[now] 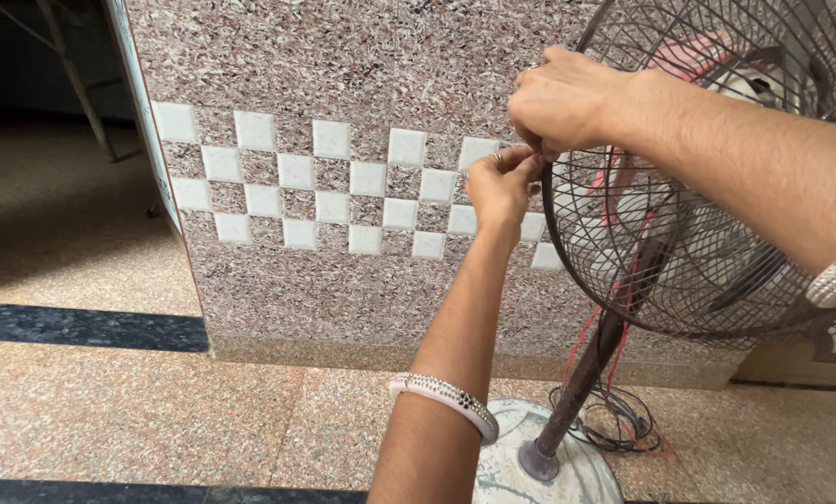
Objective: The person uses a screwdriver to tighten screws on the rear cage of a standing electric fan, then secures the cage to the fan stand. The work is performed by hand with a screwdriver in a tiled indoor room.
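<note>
1. The wire guard of a pedestal fan is seen at the right of the view, standing on its pole in front of a speckled tiled wall. The guard is shown fitted around the blades, with its rim at the left edge.

2. The rim of the guard is pinched by the left hand, whose fingertips are drawn close together on a small point of the wire. What lies between them cannot be told.

3. The right hand is laid just above, with its fingers curled shut over the same stretch of rim. Whether a clip or fastener is held there is hidden.

4. As judged from this view, the work at the rim is under way and not finished: both hands are on the wire, and the guard looks in place.

5. Red wires hang down beside the pole to a coil of cable beside the round base, on the stone floor.

6. A pale bangle is worn on each wrist.
</note>
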